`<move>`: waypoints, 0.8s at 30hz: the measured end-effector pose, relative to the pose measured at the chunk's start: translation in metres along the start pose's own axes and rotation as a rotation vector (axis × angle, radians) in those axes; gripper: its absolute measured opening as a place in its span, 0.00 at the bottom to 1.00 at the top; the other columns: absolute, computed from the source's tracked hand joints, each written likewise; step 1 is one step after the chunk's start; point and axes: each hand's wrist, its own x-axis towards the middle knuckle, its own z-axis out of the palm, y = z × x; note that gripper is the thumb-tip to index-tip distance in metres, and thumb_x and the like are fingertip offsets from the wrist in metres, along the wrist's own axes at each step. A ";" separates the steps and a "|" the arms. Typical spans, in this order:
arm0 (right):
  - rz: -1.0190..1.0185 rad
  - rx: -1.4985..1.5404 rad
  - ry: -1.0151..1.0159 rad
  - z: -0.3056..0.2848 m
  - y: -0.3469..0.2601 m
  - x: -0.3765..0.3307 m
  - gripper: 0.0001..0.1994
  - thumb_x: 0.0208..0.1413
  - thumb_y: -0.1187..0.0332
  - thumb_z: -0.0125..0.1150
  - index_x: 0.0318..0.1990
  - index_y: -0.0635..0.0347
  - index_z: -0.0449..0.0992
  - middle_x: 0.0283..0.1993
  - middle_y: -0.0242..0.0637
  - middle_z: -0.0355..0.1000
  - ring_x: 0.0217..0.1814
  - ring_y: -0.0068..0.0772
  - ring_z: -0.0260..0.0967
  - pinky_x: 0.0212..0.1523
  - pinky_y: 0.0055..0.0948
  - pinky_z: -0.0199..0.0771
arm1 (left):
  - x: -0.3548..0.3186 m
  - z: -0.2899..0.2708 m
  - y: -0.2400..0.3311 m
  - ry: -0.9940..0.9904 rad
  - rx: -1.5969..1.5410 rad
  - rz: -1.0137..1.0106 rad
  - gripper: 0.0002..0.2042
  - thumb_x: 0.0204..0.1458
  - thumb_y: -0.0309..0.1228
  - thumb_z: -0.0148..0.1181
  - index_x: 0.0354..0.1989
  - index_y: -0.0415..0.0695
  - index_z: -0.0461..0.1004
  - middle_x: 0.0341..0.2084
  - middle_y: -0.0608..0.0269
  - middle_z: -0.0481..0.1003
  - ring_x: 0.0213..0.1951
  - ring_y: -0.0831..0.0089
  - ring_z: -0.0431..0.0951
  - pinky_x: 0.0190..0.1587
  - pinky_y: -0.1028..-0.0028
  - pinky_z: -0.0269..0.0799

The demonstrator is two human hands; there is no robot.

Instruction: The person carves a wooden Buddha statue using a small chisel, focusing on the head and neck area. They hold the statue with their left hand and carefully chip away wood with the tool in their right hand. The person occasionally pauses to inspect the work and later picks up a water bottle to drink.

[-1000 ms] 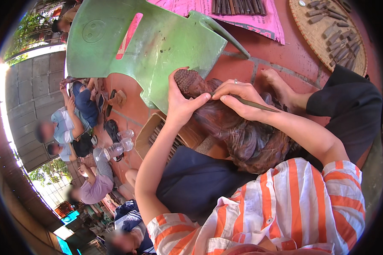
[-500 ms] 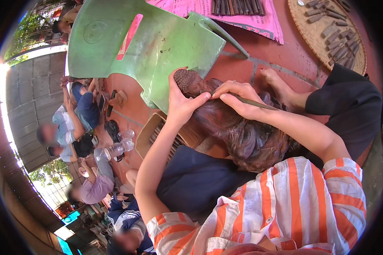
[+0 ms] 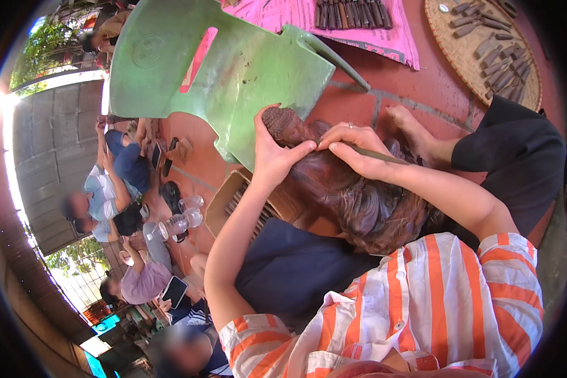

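Observation:
A dark reddish-brown carved wooden statue (image 3: 375,211) leans across my lap, its head with tight knobbed curls pointing to the upper left. My left hand (image 3: 274,150) is wrapped round the back of that head, the thumb stretched along the neck toward the tool's working end. Between the fingers and thumb of my right hand (image 3: 359,150) is a slim carving chisel (image 3: 379,155), held like a pen. Its tip meets the statue just below the face, close to my left thumb; the tip itself is hidden by my fingers.
Beyond the statue stands a green plastic chair (image 3: 252,79). Dark tools (image 3: 353,14) lie on a pink sack (image 3: 404,38); more fill a round woven tray (image 3: 444,41). A box of tools (image 3: 218,203) is beside my left forearm, with clear plastic bottles (image 3: 177,225) farther left. Several people sit leftward.
Both hands keep nearly the same hold, with the chisel at the same spot. At the lower left, a dark flat device now shows in another person's hand. The view has shifted slightly.

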 end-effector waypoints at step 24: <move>-0.336 -0.207 0.062 0.008 -0.006 0.003 0.07 0.50 0.78 0.59 0.37 0.63 0.78 0.34 0.43 0.76 0.39 0.46 0.74 0.40 0.39 0.74 | -0.002 -0.006 -0.002 -0.042 -0.165 -0.008 0.46 0.37 0.26 0.77 0.64 0.41 0.51 0.46 0.58 0.69 0.49 0.70 0.72 0.55 0.68 0.69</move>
